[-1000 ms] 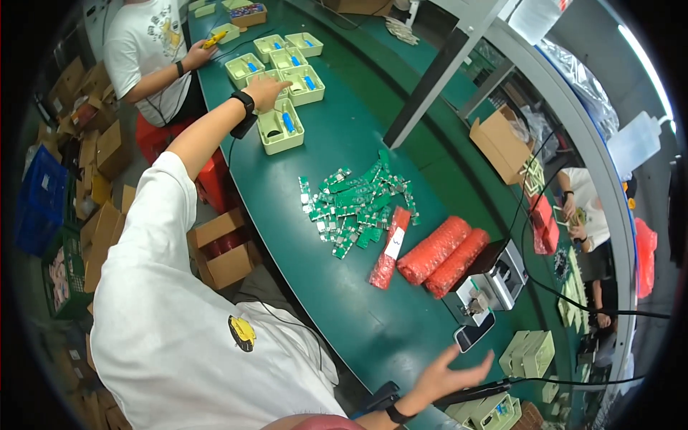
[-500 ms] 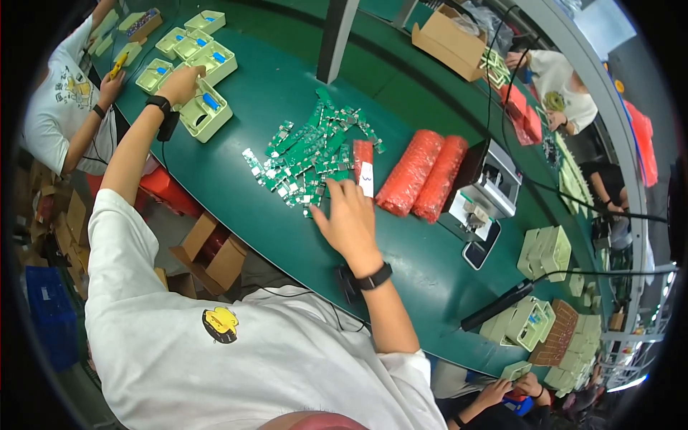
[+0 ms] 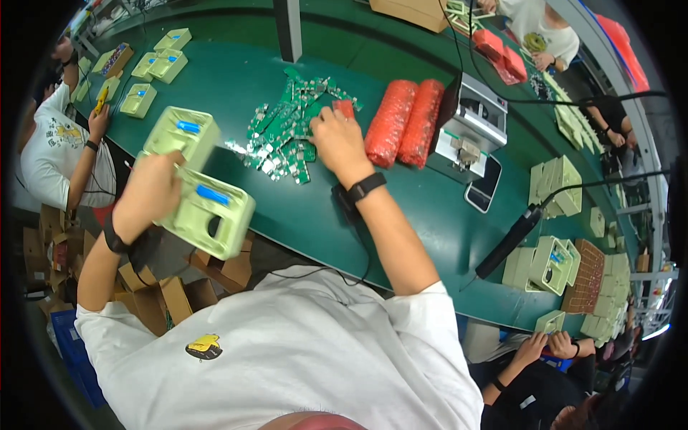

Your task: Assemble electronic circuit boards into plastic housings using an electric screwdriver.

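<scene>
My left hand (image 3: 149,192) is closed on two pale green plastic housings, held above the table's near edge. The upper housing (image 3: 208,129) and the lower housing (image 3: 240,229) each have a blue cylindrical part inside; the lower one also shows a dark oval. Over the right side of a loose pile of green circuit boards (image 3: 276,132) lies my right hand (image 3: 340,143), palm down with its fingers apart. Its fingertips are beside a small red wrapped piece (image 3: 345,107); I see nothing gripped in them.
Two red bubble-wrapped rolls (image 3: 391,122) lie right of the pile, beside a grey metal device (image 3: 476,115) and a phone-like slab (image 3: 484,185). More green housings (image 3: 138,100) stand far left. A black pen-shaped tool (image 3: 509,240) hangs by its cable at right. Co-workers sit left and right.
My left hand has brought two housings from the group at the far left toward me, over the table's near edge. The right hand has shifted up the pile, partly covering the red piece.
</scene>
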A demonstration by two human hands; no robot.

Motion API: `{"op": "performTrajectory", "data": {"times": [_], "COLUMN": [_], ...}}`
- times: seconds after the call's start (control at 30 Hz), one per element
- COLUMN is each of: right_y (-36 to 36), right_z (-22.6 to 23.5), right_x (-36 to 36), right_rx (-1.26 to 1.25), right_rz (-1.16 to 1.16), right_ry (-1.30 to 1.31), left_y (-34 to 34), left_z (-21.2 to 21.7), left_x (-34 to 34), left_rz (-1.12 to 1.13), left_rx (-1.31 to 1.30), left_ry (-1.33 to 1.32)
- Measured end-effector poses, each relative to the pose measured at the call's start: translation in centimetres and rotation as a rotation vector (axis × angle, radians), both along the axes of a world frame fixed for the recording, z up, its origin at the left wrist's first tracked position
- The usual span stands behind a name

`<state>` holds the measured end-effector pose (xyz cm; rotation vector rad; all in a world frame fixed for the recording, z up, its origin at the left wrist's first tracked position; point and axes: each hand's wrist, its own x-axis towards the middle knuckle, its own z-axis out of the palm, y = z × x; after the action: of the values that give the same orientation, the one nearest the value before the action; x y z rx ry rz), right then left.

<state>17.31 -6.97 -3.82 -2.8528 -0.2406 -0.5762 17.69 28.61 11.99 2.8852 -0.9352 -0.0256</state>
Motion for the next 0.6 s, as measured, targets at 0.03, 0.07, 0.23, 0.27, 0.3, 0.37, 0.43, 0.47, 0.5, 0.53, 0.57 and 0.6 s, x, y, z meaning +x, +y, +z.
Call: {"op": "performTrajectory", "data": {"times": [0.03,0.07,0.23,0.27,0.3,0.37,0.43,0.47,0.5,0.53,0.57,0.6], "right_y": [-0.9,-1.3,-6.7,-7.8,-8.6,-10.1,-11.9,-12.7,-13.2,-13.8,-13.6,-13.1], "right_z": [0.2,1.7,9.1,10.5,11.8,12.3,10.3,8.1,5.9,4.2,3.7,3.4], "right_x": [-0.5,-0.9,-8.8,-11.2,-14.1,-18.9,-23.7,-25.8,-27.3,-28.8,-29.6,-30.4], "right_rx": [0.069,0.139,0.383,0.373,0.521,0.640,0.962,0.946,1.050,1.159,1.153,1.083], "right_rz": [0.065,0.070,0.004,0.000,-0.124,-0.284,-0.401,-0.434,-0.508,-0.579,-0.602,-0.627], "right_ry": [-0.111,-0.161,-0.339,-0.320,-0.154,0.021,0.134,0.133,0.215,0.294,0.291,0.276], "left_y": [-1.9,-3.4,-11.4,-13.0,-14.6,-17.9,-20.9,-22.4,-23.8,-24.9,-25.6,-26.1], "left_z": [0.3,0.4,-2.7,-3.3,-3.8,-4.9,-6.4,-7.2,-7.8,-8.5,-9.3,-10.0], "left_x": [-2.3,-4.6,-13.4,-14.7,-16.0,-17.7,-19.1,-19.6,-19.9,-20.1,-20.3,-20.4], "left_rz": [-0.013,-0.006,-0.097,-0.149,-0.150,-0.240,-0.301,-0.346,-0.390,-0.414,-0.401,-0.391], "left_rx": [-0.018,-0.037,-0.174,-0.195,-0.207,-0.142,-0.159,-0.153,-0.149,-0.163,-0.164,-0.161], "left_ry": [0.080,0.159,0.357,0.372,0.396,0.415,0.424,0.408,0.388,0.397,0.395,0.392]}}
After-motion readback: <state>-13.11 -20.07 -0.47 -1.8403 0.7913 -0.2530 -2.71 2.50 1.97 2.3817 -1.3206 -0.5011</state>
